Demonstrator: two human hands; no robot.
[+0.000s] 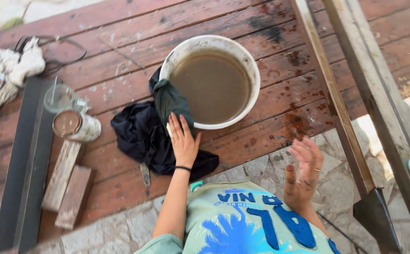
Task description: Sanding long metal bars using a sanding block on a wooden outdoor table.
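Fingers spread flat, the left hand (pixel 183 141) presses on the dark cloth (pixel 144 136) draped against the white bucket (pixel 249 70) of murky water on red planks, while the right hand (pixel 303 174) hovers open and empty, so bunching the fabric firmly looks wise.

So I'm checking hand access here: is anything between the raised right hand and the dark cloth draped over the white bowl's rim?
Nothing visible blocks it. The right hand hovers open over the stone paving, apart from the dark cloth. The left hand already rests flat on that cloth beside the white bowl of murky water.
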